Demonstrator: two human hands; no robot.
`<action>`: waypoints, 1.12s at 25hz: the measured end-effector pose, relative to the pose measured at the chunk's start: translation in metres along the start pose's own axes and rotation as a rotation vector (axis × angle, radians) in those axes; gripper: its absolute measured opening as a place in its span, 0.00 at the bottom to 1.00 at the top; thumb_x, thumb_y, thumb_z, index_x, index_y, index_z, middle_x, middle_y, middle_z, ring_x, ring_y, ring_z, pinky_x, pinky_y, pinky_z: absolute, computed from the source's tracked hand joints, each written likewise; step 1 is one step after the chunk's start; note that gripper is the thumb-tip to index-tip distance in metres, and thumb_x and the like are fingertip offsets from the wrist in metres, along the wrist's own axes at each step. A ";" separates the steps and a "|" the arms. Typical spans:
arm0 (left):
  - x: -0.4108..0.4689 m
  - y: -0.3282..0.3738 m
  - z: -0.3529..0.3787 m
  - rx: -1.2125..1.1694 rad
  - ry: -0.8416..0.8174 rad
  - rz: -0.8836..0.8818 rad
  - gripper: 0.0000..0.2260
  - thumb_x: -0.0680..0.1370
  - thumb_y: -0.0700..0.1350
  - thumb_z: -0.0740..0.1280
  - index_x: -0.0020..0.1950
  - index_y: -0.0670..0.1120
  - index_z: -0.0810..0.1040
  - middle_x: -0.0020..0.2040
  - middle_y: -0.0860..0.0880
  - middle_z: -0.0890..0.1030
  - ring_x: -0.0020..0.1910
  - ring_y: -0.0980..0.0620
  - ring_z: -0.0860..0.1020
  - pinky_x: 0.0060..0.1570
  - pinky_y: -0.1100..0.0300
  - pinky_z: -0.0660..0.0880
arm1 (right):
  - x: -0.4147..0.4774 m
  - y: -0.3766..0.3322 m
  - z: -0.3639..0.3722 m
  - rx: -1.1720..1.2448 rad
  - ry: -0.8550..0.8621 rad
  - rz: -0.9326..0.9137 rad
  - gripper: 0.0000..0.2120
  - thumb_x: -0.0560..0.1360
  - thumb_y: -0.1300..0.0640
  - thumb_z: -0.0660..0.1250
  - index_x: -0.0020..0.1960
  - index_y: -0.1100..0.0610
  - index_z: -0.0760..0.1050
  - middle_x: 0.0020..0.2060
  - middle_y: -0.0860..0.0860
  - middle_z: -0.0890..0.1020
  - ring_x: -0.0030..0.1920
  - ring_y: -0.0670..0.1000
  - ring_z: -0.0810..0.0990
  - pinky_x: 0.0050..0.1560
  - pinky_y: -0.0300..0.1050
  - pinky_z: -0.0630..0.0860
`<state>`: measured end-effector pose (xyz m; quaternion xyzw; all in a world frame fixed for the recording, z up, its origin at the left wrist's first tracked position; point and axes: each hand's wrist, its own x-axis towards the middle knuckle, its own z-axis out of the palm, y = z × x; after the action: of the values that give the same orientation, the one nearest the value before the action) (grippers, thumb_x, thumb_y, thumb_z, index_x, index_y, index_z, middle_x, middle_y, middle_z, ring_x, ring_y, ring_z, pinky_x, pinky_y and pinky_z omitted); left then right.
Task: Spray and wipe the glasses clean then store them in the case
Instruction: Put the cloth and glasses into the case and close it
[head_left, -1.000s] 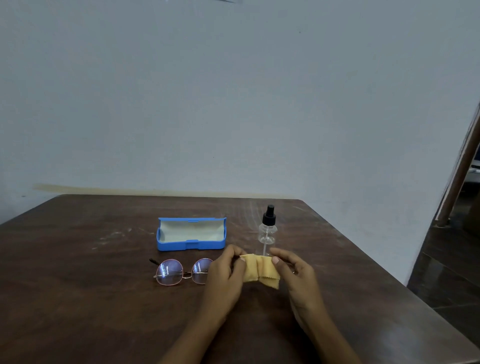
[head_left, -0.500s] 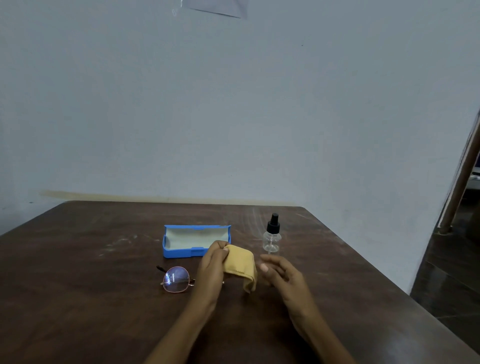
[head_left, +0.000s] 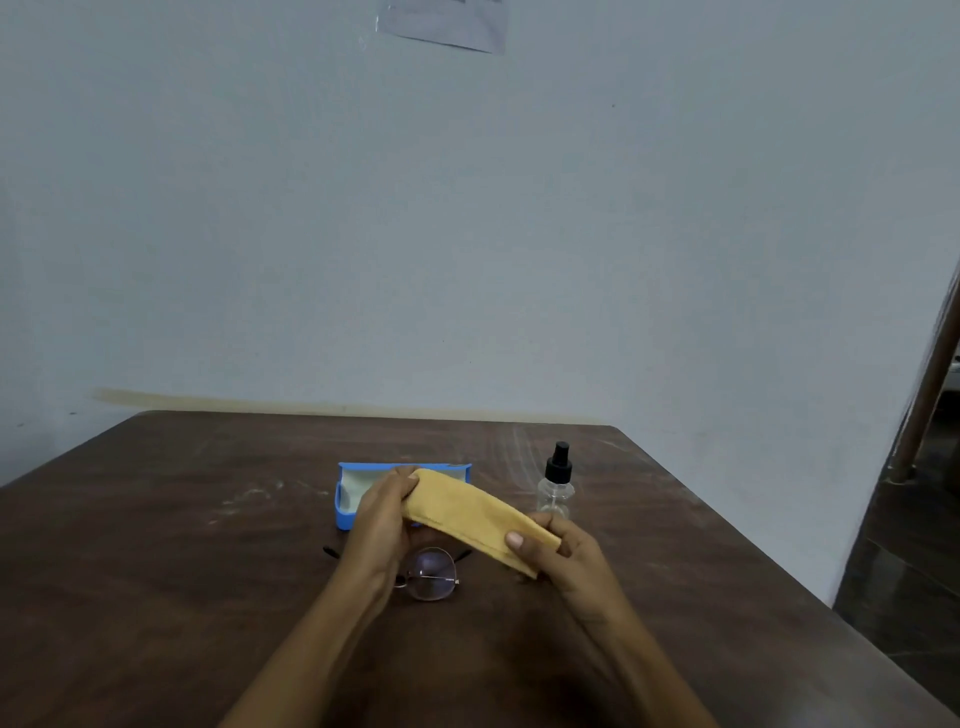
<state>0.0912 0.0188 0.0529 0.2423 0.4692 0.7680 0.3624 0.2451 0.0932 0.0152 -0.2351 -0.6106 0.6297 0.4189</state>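
A yellow cleaning cloth (head_left: 470, 514) is stretched between both hands above the table. My left hand (head_left: 382, 519) pinches its upper left end and my right hand (head_left: 563, 553) pinches its lower right end. Round thin-rimmed glasses (head_left: 431, 574) lie on the table under the cloth, partly hidden by my left wrist. Behind my left hand sits the open blue glasses case (head_left: 350, 493) with a pale lining. A small clear spray bottle (head_left: 557, 488) with a black cap stands upright to the right of the case.
The dark wooden table (head_left: 156, 571) ends at a pale wall at the back and drops off along its right edge. A wooden post (head_left: 930, 384) and dark floor lie at the far right. A paper sheet (head_left: 447, 23) hangs high on the wall.
The right hand, which had let go of the cloth half a second ago, now grips it again. Both hands have lifted and pulled the cloth out long above the glasses.
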 end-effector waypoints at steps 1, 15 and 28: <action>0.003 0.002 -0.007 0.037 0.034 0.021 0.08 0.78 0.39 0.57 0.43 0.42 0.73 0.38 0.45 0.73 0.34 0.50 0.74 0.21 0.63 0.76 | 0.003 -0.001 0.004 0.047 0.020 0.013 0.07 0.66 0.61 0.73 0.41 0.59 0.76 0.34 0.50 0.79 0.33 0.45 0.77 0.29 0.36 0.74; 0.046 0.008 -0.065 0.272 0.044 -0.006 0.15 0.71 0.31 0.68 0.56 0.34 0.70 0.45 0.41 0.76 0.38 0.48 0.77 0.25 0.66 0.77 | 0.061 0.001 0.049 -0.008 0.161 0.170 0.04 0.71 0.67 0.67 0.39 0.60 0.77 0.37 0.55 0.78 0.36 0.50 0.77 0.27 0.35 0.76; 0.096 -0.004 -0.082 0.763 0.289 0.117 0.14 0.68 0.38 0.72 0.48 0.45 0.70 0.39 0.48 0.76 0.42 0.49 0.76 0.42 0.54 0.74 | 0.121 0.018 0.062 -0.538 0.308 0.214 0.11 0.70 0.63 0.70 0.34 0.54 0.71 0.33 0.52 0.76 0.27 0.48 0.74 0.29 0.41 0.75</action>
<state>-0.0250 0.0502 0.0164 0.2751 0.7517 0.5845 0.1325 0.1258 0.1578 0.0331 -0.4927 -0.6562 0.4434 0.3606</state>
